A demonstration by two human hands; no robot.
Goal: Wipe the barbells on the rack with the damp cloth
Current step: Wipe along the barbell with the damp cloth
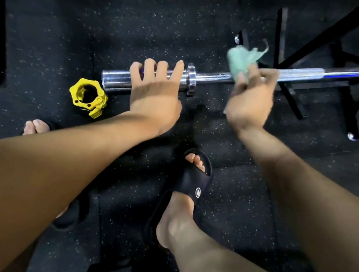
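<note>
Left hand [155,89] on barbell [212,77], right hand [251,100] gripping cloth [242,58]

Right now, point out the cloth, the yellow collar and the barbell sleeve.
cloth [241,59]: head view, middle of the green bundle.
yellow collar [79,90]: head view, left side of its ring.
barbell sleeve [115,80]: head view, bare chrome near the end.

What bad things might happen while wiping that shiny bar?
The barbell could roll or drop toward the toes in the open black slide sandal, since the left hand only rests over its sleeve. The yellow collar clamp lies loose on the floor, easy to step on. The green cloth, bunched in the right hand, might slip off.
</note>
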